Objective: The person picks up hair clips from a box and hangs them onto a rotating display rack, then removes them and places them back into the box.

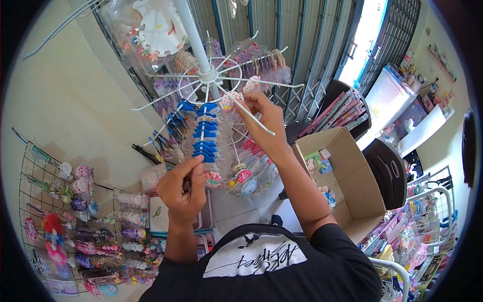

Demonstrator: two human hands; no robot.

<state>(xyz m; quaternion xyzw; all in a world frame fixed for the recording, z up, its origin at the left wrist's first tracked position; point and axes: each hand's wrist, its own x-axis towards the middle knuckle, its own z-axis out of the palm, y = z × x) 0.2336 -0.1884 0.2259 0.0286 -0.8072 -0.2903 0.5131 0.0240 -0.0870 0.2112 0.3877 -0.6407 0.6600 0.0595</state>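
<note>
A white wheel-shaped display rack (209,76) has long prongs hung with small packets. My left hand (182,190) is closed, thumb and forefinger pinching at the front of a row of packets with blue header cards (205,135) on one prong. My right hand (264,123) is closed by a packet with a pink-and-white patterned header card (231,99), its fingertips at the card's edge. The bare prong (260,125) beside it runs past my right fingers. Another patterned header card (251,84) hangs just behind. Each packet's contents are hard to make out.
An open cardboard box (347,176) with small boxes inside stands to the right, near dark chairs (385,173). Wire racks (55,201) of hair accessories line the left wall. A folding metal gate (312,55) is behind the rack. More goods fill a rack at lower right.
</note>
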